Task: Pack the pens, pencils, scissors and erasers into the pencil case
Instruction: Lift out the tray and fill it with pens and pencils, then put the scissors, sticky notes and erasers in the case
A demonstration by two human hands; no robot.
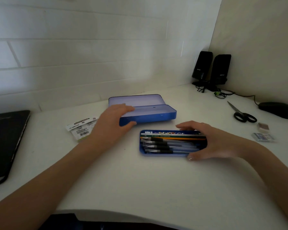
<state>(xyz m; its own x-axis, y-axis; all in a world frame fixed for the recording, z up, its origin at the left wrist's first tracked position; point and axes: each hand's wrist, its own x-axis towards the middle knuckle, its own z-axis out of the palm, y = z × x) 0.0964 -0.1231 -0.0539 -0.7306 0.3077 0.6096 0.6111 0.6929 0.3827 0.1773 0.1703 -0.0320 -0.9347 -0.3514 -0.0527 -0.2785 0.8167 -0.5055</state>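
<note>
A blue pencil case point(150, 116) lies open on the white desk, its lid raised behind it, the inside bare. My left hand point(113, 122) grips its left end. In front of it sits a blue inner tray point(142, 146) holding several black-grip pens point(165, 146) and pencils point(170, 136). My right hand point(211, 141) clasps the tray's right end, thumb on the near side and fingers on the far side. Black-handled scissors point(243, 114) lie at the right, apart from both hands. Two erasers point(263, 136) rest near them.
The white desk point(140, 183) meets a tiled wall behind. A closed dark laptop point(5, 141) sits at the left edge. A printed packet point(81, 128) lies left of the case. Two black speakers point(211, 68) with cables and a black mouse point(278, 110) occupy the back right corner.
</note>
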